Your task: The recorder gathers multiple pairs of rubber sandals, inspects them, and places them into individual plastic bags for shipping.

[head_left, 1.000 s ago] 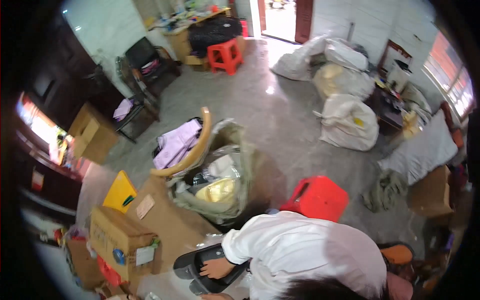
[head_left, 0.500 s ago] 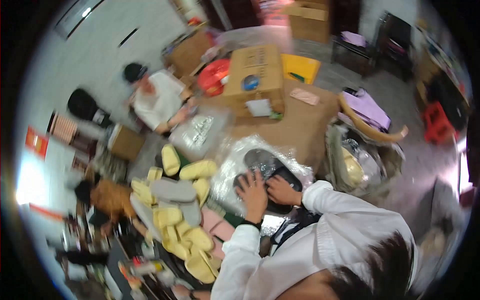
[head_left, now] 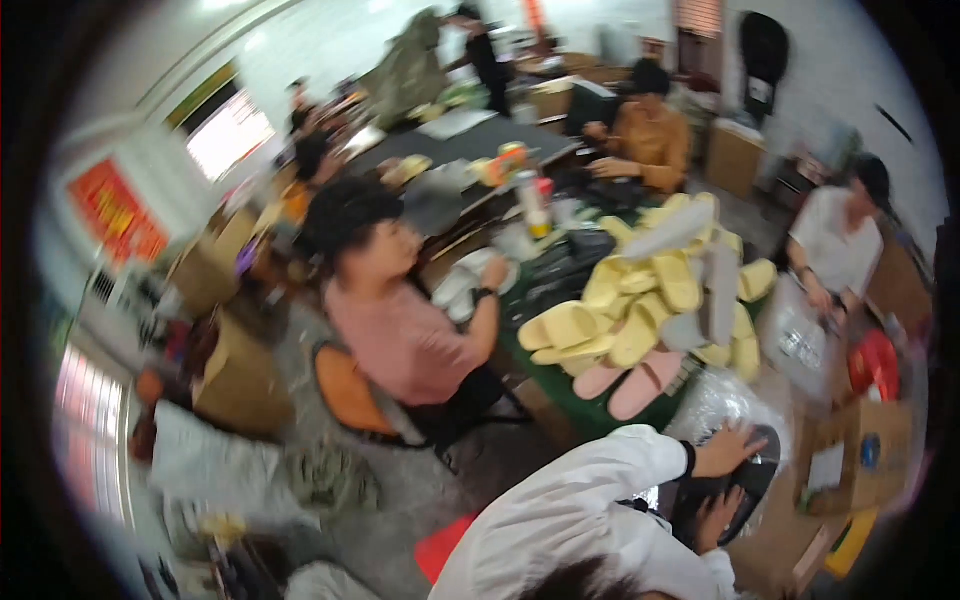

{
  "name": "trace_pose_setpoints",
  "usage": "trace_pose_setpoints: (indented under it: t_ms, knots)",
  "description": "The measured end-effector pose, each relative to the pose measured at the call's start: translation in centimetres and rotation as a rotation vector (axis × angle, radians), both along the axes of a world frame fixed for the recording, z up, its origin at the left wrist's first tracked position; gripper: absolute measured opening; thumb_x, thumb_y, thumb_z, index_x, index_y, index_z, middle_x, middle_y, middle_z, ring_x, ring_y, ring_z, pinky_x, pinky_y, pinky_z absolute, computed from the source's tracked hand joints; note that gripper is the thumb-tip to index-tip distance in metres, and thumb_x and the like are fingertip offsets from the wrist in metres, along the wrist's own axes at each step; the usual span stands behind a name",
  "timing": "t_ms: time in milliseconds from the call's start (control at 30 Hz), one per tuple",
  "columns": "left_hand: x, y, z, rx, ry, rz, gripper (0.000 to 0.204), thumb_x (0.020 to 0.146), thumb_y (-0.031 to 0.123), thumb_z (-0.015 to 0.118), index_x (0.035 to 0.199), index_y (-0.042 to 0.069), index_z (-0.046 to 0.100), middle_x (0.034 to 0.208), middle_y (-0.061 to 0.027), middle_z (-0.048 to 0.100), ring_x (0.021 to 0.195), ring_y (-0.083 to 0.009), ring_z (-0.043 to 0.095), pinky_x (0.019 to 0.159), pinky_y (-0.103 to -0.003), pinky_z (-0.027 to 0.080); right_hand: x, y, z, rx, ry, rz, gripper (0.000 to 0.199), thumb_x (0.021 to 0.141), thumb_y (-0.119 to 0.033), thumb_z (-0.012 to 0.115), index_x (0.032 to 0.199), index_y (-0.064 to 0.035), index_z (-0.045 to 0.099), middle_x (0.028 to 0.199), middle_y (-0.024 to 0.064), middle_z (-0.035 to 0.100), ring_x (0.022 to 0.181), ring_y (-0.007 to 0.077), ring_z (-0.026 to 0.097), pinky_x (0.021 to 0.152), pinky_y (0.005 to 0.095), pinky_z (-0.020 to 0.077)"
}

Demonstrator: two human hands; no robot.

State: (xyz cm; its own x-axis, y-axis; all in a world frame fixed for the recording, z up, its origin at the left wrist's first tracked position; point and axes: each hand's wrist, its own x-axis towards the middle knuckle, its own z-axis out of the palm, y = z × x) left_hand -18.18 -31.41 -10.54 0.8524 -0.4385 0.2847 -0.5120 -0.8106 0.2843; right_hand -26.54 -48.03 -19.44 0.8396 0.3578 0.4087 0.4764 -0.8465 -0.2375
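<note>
Black slipper [head_left: 738,478] lying lower right, on clear plastic bag [head_left: 722,405], at edge of table [head_left: 590,410]. Left hand [head_left: 727,449] flat on top of slipper, fingers [head_left: 752,432] spread, white sleeve with dark cuff. Right hand [head_left: 714,516] at near end of slipper, fingers curled on its edge; grip not clear from blur. Heap of yellow slippers [head_left: 650,290] beyond, pink pair [head_left: 630,380] beside it. Cardboard box [head_left: 860,455] just right. Person in pink shirt [head_left: 400,330] sitting at left.

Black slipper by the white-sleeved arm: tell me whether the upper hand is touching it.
Touching. In the head view the left hand lies flat with its fingers spread on the black slipper, no gap between them.
</note>
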Motion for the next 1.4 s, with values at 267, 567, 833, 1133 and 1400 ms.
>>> trace_pose_setpoints:
  t_ms: [267, 567, 833, 1133, 1400]
  knots:
    - [0.0, 2.6, -1.1, 0.018, 0.389, 0.03, 0.066, 0.079, 0.021, 0.053, 0.14, 0.02, 0.027, 0.137, -0.0316, 0.026, 0.094, -0.0457, 0.056, 0.081, -0.059, 0.041, 8.4, -6.0, -7.0, -0.008, -0.108, 0.425, 0.033, 0.076, -0.007, 0.055, 0.105, 0.0058, 0.046, 0.132, 0.0333, 0.031, 0.12, 0.0492, 0.033, 0.1, 0.0507, 0.0287]
    - [-0.9, 0.6, -1.9, 0.054, 0.312, 0.019, 0.064, 0.08, 0.026, 0.051, 0.139, 0.013, 0.03, 0.125, -0.0312, 0.04, 0.097, -0.0428, 0.055, 0.074, -0.054, 0.044, 6.6, -6.0, -2.4, 0.068, 0.213, 0.085, 0.026, 0.079, -0.004, 0.05, 0.101, 0.0094, 0.048, 0.134, 0.0327, 0.029, 0.121, 0.0464, 0.033, 0.1, 0.0463, 0.0301]
    - [-1.5, -1.6, -2.1, -0.072, 0.282, 0.152, 0.051, 0.087, 0.026, 0.04, 0.136, 0.014, 0.036, 0.137, -0.0307, 0.027, 0.11, -0.0507, 0.043, 0.087, -0.063, 0.034, 4.8, -1.1, 1.8, 0.025, 0.163, -0.198, 0.027, 0.087, -0.01, 0.046, 0.1, 0.0132, 0.052, 0.133, 0.0351, 0.029, 0.117, 0.046, 0.038, 0.097, 0.0429, 0.0321]
    - [-2.6, -0.2, -1.6, -0.235, 0.06, 0.05, 0.052, 0.085, 0.032, 0.041, 0.137, 0.025, 0.035, 0.143, -0.0227, 0.019, 0.128, -0.0536, 0.015, 0.092, -0.074, 0.013, 4.8, 0.7, 2.9, -0.242, -0.014, 0.045, 0.038, 0.089, -0.019, 0.048, 0.116, 0.007, 0.046, 0.129, 0.0349, 0.034, 0.115, 0.0471, 0.038, 0.094, 0.0489, 0.0333]
    - [-1.6, -3.2, -3.8, -0.214, 0.047, -0.014, 0.043, 0.087, 0.034, 0.039, 0.129, 0.025, 0.044, 0.137, -0.0223, 0.033, 0.127, -0.0504, 0.021, 0.092, -0.075, 0.013, 8.4, -1.3, 1.7, -1.42, -1.146, 0.012, 0.038, 0.088, -0.019, 0.049, 0.119, 0.0017, 0.046, 0.126, 0.0292, 0.04, 0.11, 0.0425, 0.043, 0.095, 0.0468, 0.0341]
